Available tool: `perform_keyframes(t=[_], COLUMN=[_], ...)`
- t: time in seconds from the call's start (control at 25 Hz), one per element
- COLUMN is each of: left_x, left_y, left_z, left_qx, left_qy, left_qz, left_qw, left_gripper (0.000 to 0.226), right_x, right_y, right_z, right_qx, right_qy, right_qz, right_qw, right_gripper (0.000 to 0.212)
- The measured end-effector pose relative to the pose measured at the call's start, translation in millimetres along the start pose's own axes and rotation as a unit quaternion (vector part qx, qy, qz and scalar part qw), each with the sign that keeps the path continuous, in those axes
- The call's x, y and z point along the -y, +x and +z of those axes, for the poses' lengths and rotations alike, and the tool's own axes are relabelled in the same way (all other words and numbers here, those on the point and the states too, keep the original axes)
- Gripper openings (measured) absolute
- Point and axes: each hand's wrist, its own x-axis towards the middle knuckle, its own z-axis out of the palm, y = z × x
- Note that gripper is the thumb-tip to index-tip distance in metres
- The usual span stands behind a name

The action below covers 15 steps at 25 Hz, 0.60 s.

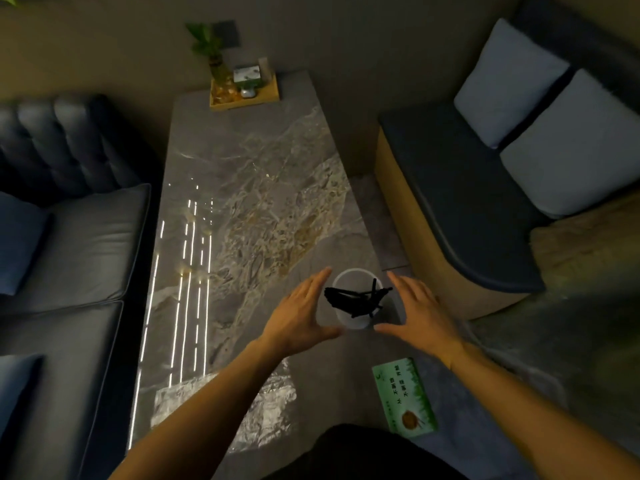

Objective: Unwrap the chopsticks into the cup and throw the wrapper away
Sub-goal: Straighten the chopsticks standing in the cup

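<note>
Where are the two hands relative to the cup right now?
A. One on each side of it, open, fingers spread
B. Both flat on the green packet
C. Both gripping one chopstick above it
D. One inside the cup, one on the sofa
A: the left hand and the right hand flank the white cup, palms open, while the dark chopsticks already sit inside it.

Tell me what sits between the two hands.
In the head view, the white cup with dark chopsticks stands between the left hand and right hand.
</note>
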Motion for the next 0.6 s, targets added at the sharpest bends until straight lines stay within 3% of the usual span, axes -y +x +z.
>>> perform_keyframes(t=[0.12,0.24,0.48,0.6], left_x=[-22,-35,-57,-66], left_y=[10,9,10,13], left_z=[9,20,20,12], left_qx=[0.007,-0.01,-0.006,0.013], left_qy=[-0.101,-0.193,-0.341,-0.404], left_qz=[-0.006,-0.031,-0.09,-0.095], left_qw=[0.995,0.981,0.936,0.909], left_gripper=[0.124,0.123,0.121,0.123], right_x=[22,31,49,50], right_y=[21,32,42,48], right_z=[7,19,30,35], right_qx=[0.037,0.084,-0.014,-0.026], right_qy=[0.027,-0.001,-0.003,-0.006], right_qz=[-0.02,-0.028,-0.094,-0.101], right_qw=[0.999,0.996,0.996,0.995], right_gripper=[0.115,0.108,0.065,0.06])
